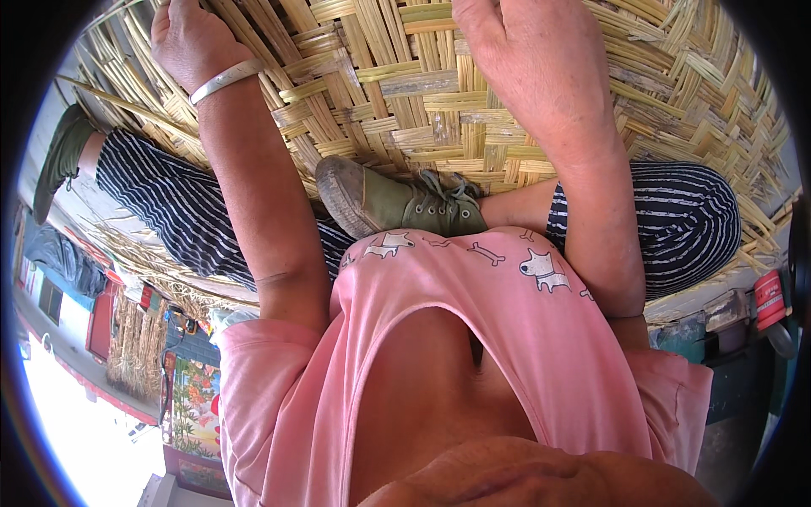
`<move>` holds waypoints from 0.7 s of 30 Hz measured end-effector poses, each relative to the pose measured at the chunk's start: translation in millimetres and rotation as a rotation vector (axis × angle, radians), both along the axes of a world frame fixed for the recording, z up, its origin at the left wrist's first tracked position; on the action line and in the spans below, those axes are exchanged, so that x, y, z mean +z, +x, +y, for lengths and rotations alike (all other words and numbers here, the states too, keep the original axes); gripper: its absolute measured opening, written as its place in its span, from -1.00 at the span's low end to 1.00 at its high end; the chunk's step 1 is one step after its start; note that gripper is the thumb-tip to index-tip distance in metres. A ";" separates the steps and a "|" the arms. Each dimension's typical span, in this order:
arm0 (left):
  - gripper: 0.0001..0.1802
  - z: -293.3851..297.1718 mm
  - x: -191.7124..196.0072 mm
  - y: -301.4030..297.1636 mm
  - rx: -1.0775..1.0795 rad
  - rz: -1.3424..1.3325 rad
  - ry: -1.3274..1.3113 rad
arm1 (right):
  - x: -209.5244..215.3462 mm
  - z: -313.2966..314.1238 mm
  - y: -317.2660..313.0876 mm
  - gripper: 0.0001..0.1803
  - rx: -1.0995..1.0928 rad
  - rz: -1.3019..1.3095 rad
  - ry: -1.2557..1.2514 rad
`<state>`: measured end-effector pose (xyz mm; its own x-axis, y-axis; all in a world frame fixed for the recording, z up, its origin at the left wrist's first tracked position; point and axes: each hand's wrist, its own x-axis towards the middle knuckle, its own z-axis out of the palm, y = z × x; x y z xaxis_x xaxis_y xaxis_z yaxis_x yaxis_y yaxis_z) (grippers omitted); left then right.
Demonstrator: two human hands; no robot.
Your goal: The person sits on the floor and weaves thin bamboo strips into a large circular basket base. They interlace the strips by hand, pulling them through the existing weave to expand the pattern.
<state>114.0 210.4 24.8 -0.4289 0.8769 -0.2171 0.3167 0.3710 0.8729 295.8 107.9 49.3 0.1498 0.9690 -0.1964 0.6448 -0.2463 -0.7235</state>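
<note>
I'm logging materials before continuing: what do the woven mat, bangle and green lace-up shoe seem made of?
Woven mat: split plant strips, perhaps reed or bamboo, dry and faintly glossy; lengthwise fibres show.
Bangle: likely silver-toned metal, smooth, with a soft shine.
Green lace-up shoe: smooth matte upper, canvas or leather unclear; thick, scuffed grey sole, likely rubber.

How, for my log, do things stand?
Left hand, right hand over tan mat of woven strips; grips cropped from view. Green laced shoe at near edge.
</note>
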 end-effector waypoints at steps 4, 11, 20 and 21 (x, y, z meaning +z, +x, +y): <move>-0.74 -4.2 -0.3 2.0 -0.014 0.011 0.033 | -2.9 1.4 2.9 -0.71 0.000 0.057 -0.050; -0.75 7.1 -12.2 -1.3 0.103 -0.058 0.095 | 1.0 1.0 2.8 -0.69 0.009 0.064 -0.040; -0.73 -4.7 -0.9 -12.4 -0.104 -0.097 0.051 | 0.5 2.7 2.3 -0.68 -0.021 0.107 -0.070; -0.73 -3.7 -4.1 -8.8 -0.061 -0.048 0.061 | -0.1 2.0 1.8 -0.68 -0.012 0.095 -0.080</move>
